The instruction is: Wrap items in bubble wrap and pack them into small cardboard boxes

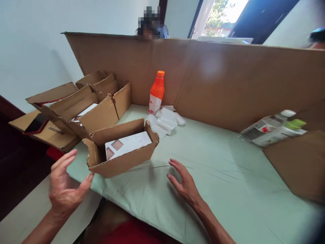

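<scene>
An open cardboard box (124, 162) stands near the table's front edge, with a white printed carton (129, 144) lying inside it. My left hand (67, 184) is held just left of the box, thumb and fingers spread apart, nothing between them. The thumb tip is close to the box's lower left corner; whether it touches I cannot tell. Over the table to the right of the box is my right hand (184, 183), fingers apart and holding nothing.
More open cardboard boxes (101, 115) are grouped at the left. An orange bottle (156, 91) stands behind crumpled clear plastic (166, 120). Bottles (274, 127) lean at the right beside a cardboard piece (302, 166). A tall cardboard partition (215, 81) runs along the back; a person's head shows beyond.
</scene>
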`<act>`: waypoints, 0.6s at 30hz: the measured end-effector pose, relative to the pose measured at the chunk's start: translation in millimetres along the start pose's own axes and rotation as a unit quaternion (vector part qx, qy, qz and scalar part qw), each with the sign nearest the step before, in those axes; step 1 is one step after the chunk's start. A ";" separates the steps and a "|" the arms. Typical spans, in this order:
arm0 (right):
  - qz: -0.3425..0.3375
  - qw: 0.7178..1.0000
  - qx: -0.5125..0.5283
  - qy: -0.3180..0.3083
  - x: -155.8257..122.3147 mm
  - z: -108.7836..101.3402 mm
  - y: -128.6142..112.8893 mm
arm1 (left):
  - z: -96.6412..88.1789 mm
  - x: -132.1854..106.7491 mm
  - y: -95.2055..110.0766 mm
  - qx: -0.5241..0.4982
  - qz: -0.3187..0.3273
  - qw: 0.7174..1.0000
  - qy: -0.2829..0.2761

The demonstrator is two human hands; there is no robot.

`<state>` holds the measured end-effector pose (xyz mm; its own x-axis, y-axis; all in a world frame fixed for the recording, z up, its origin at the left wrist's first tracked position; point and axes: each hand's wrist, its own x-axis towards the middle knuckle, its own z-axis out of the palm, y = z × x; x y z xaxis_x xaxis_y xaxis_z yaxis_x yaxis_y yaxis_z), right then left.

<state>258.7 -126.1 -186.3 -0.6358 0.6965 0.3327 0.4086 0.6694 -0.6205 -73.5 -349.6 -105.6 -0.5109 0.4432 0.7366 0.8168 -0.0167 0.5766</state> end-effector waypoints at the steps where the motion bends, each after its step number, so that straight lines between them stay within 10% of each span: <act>1: 0.003 1.000 0.021 -0.015 10.3 5.4 -7.0 | -0.5 -10.5 -5.7 -0.015 -0.064 0.998 -0.004; 8: 0.017 0.989 0.129 -0.074 71.9 46.9 -52.8 | 34.7 -51.6 -30.2 -0.110 -0.371 0.906 -0.171; 18: 0.189 0.974 0.116 0.055 10.4 -13.4 -32.6 | 124.0 -42.2 6.3 -0.155 -0.270 0.907 -0.283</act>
<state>247.5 -137.2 -153.0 -0.3896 0.9137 0.1161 0.4322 0.2927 -0.8529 -13.5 -257.2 -176.9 -0.5228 0.8497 0.0687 0.3298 0.1273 0.9354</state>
